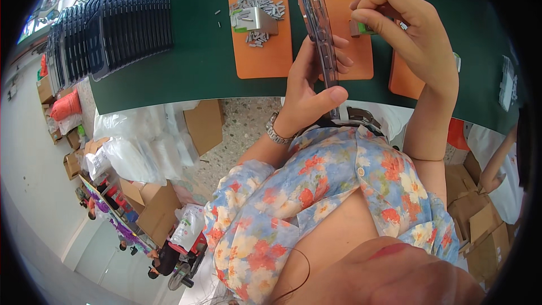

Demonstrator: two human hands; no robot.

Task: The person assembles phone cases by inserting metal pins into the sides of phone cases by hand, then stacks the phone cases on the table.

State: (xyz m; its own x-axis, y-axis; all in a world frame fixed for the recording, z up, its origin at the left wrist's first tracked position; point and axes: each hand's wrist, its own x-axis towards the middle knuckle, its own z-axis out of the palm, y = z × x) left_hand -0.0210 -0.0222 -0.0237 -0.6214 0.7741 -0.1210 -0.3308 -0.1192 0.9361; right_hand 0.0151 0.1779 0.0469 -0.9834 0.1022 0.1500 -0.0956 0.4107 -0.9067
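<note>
I've got the left hand (307, 93) grasping a dark, translucent plastic frame (319, 25) above the tabletop's (197, 62) near edge; right hand's (418, 36) grip, can't tell. Partway, I'd judge: small grey cylindrical pieces (262, 0) lie loose; stacked dark plastic frames (130, 28), left edge, status unclear.

- Dark green worktop (195, 68)
- Clear plastic bags (138, 158) beside brown cardboard (204, 129)
- Speckled floor (245, 118)
- Red sack (66, 105), left
- Pale wall (31, 181)
- Boxes (489, 234), lower right

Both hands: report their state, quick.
Left hand: closed, holding a dark plastic part.
Right hand: curled nearly shut; whether it holds anything cannot be told.
</note>
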